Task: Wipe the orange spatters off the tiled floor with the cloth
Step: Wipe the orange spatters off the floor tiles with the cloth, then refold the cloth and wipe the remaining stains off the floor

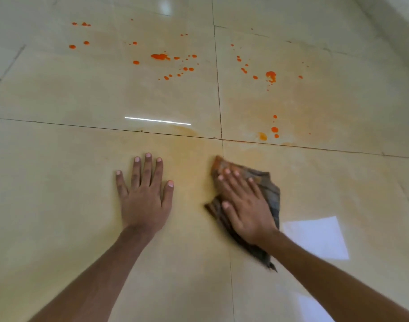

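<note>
Two hands: right hand [244, 205] flat on one cloth [269, 196], left hand [144, 201] on floor [59, 205]

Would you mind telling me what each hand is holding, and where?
The right hand presses flat on the middle of the cloth, pinning it to the floor. The left hand holds nothing.

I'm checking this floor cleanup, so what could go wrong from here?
1. The cloth under the right hand already has an orange tip and may smear rather than lift: a faint orange film shows on the floor near it.
2. The left hand bears flat on glossy tile and could slip if it is wet.
3. Far spatters demand a long reach.
</note>
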